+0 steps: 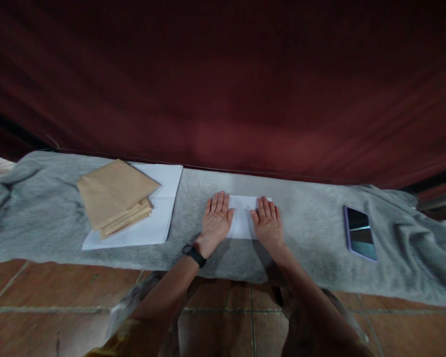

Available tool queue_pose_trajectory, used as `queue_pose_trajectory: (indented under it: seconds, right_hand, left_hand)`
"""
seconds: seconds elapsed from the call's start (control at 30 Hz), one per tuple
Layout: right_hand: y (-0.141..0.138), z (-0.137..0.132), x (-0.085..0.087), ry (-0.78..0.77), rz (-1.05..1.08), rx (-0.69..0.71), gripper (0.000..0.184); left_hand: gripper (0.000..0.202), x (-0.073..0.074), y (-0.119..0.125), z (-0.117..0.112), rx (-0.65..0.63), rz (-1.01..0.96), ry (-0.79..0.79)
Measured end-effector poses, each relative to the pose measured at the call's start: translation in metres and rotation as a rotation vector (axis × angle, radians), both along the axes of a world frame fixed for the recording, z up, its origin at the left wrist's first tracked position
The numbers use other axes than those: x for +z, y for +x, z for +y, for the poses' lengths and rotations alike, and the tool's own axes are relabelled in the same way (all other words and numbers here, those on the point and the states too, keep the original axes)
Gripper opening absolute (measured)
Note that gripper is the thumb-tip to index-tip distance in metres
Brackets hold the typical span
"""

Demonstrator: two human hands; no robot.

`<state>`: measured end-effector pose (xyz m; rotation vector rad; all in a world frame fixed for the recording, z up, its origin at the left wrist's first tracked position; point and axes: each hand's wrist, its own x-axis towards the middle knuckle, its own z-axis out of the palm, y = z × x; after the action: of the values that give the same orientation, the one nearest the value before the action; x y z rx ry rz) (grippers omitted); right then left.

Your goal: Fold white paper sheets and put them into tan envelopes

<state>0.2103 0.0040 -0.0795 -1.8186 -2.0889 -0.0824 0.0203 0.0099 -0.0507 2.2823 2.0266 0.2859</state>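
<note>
A small white sheet of paper (242,218), apparently folded, lies flat on the grey cloth (312,208) in front of me. My left hand (216,218) rests palm down on its left end, fingers stretched out and pointing away. On the right end lies my right hand (268,222), also flat with straight fingers. Between the two hands the middle of the paper shows. Whatever part of it is under the palms is hidden.
At the left, several brown paper envelopes (115,191) are stacked on larger white sheets (165,198). A phone (360,233) with a purple edge lies at the right. Behind the cloth-covered surface hangs a dark red cloth (223,99). Tiled floor (59,287) shows below.
</note>
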Motion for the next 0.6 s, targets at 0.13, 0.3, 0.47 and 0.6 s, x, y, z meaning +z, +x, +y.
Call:
queue_pose_trajectory:
  seconds: [0.13, 0.3, 0.47, 0.6]
  right_hand:
    - [0.006, -0.002, -0.002, 0.016, -0.003, 0.010, 0.060]
    - [0.014, -0.006, -0.003, 0.048, -0.021, 0.019, 0.061]
    - [0.026, -0.010, -0.003, 0.050, -0.040, 0.031, 0.061]
    - [0.037, -0.014, -0.003, 0.054, -0.057, 0.029, 0.061]
  left_hand:
    - [0.058, 0.001, -0.006, -0.002, 0.006, 0.006, 0.001]
    - [0.059, 0.002, -0.015, -0.005, 0.016, 0.015, 0.014]
    - [0.058, 0.002, -0.022, -0.009, 0.016, 0.028, 0.020]
    - [0.058, 0.004, -0.027, -0.012, 0.022, 0.045, 0.020]
